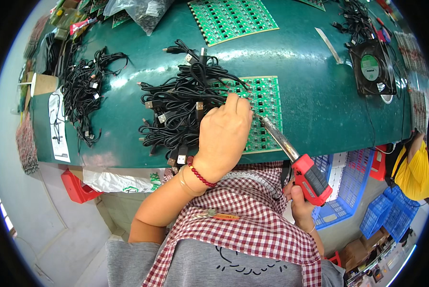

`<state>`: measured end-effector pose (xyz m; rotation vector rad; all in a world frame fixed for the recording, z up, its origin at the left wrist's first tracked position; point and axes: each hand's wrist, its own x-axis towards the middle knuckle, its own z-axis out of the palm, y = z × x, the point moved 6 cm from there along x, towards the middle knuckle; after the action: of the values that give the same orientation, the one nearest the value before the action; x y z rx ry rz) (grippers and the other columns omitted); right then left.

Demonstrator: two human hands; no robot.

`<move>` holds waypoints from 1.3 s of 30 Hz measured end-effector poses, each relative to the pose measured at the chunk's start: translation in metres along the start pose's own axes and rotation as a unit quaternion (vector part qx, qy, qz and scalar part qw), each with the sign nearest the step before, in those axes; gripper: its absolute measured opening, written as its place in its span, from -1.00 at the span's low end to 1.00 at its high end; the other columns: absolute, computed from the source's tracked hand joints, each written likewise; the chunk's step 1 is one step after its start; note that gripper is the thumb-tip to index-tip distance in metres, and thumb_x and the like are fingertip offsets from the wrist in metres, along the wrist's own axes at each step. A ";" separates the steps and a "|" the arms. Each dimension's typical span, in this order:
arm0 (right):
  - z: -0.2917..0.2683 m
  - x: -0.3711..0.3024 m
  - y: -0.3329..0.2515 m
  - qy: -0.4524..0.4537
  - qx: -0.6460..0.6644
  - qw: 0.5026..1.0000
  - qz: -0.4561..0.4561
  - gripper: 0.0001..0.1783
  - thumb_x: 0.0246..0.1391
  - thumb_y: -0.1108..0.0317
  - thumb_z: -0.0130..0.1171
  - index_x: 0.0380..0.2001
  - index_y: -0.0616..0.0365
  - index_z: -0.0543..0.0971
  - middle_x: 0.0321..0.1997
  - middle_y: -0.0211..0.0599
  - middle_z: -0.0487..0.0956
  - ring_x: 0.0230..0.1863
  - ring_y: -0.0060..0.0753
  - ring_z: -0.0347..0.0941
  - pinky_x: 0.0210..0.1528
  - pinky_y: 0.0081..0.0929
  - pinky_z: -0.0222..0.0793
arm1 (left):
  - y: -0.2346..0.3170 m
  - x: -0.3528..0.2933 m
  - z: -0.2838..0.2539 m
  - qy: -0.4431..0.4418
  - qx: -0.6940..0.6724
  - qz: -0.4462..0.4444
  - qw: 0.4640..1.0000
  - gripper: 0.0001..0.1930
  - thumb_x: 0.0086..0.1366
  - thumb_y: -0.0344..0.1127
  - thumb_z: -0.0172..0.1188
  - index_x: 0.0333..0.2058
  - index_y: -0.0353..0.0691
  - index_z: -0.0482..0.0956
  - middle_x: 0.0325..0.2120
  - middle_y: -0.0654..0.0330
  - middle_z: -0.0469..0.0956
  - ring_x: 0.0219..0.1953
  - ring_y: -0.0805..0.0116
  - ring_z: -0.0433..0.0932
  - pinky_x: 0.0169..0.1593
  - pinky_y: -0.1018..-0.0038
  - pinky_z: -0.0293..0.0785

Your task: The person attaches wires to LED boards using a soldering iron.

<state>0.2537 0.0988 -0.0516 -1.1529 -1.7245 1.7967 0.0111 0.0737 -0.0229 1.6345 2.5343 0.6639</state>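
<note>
My left hand (pixel 225 128) is closed over the left part of a green circuit board panel (pixel 269 112), fingertips pinched at what looks like the end of a black USB cable; the grip is partly hidden. A pile of coiled black USB cables (pixel 181 91) lies beside that hand and overlaps the panel's left side. Below the table edge, my right hand (pixel 300 205) is wrapped round the handle of a red and black soldering iron (pixel 312 179). Its metal barrel slants up and left, with the tip at the panel close to my left fingertips.
Another cable pile (pixel 85 86) lies to the left, near a paper cup (pixel 44 84). A second board panel (pixel 233 19) and a plastic bag (pixel 140 12) are at the back. A metal strip (pixel 328 45) and black fan (pixel 373 67) sit right. Blue crates (pixel 339 210) stand below.
</note>
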 end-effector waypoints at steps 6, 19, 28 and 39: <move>-0.002 -0.005 0.006 -0.008 0.007 1.000 0.017 -0.79 0.15 0.30 0.12 -0.47 0.19 0.44 -0.55 -0.47 0.36 -0.51 -0.58 0.25 -0.42 -0.55 0.18 | 0.000 0.000 -0.001 0.009 0.000 0.006 1.000 -0.88 0.16 -0.38 0.15 -0.46 -0.21 0.38 -0.50 0.17 0.38 -0.52 0.31 0.51 -0.41 0.43 0.40; -0.004 -0.002 -0.007 0.024 0.067 0.997 -0.011 -0.72 0.17 0.23 0.08 -0.44 0.25 0.47 -0.57 -0.38 0.43 -0.55 -0.57 0.30 -0.48 -0.56 0.22 | 0.000 -0.001 -0.002 0.008 -0.014 -0.008 1.000 -0.86 0.10 -0.40 0.24 -0.42 -0.20 0.43 -0.48 0.18 0.39 -0.53 0.22 0.49 -0.44 0.37 0.41; -0.011 0.011 -0.015 0.069 0.073 0.992 -0.079 -0.59 0.19 0.20 0.04 -0.03 0.29 0.33 -0.65 -0.32 0.35 -0.68 -0.55 0.20 -0.57 -0.54 0.24 | 0.003 -0.028 -0.055 -0.081 0.142 0.024 0.986 -0.72 0.03 -0.38 0.14 -0.22 -0.24 0.48 -0.24 0.20 0.41 -0.13 0.29 0.39 0.00 0.28 0.24; -0.013 0.018 -0.025 0.105 0.163 0.975 -0.111 -0.63 0.22 0.26 0.00 -0.04 0.31 0.31 -0.66 -0.33 0.33 -0.68 -0.55 0.20 -0.58 -0.56 0.24 | 0.020 -0.015 -0.076 -0.041 0.127 0.189 0.973 -0.85 -0.02 -0.32 0.10 -0.42 -0.20 0.46 -0.49 0.23 0.35 -0.27 0.30 0.37 0.01 0.24 0.24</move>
<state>0.2464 0.1245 -0.0321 -0.9340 -1.3213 1.6760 0.0141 0.0431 0.0510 2.2104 2.3487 0.2858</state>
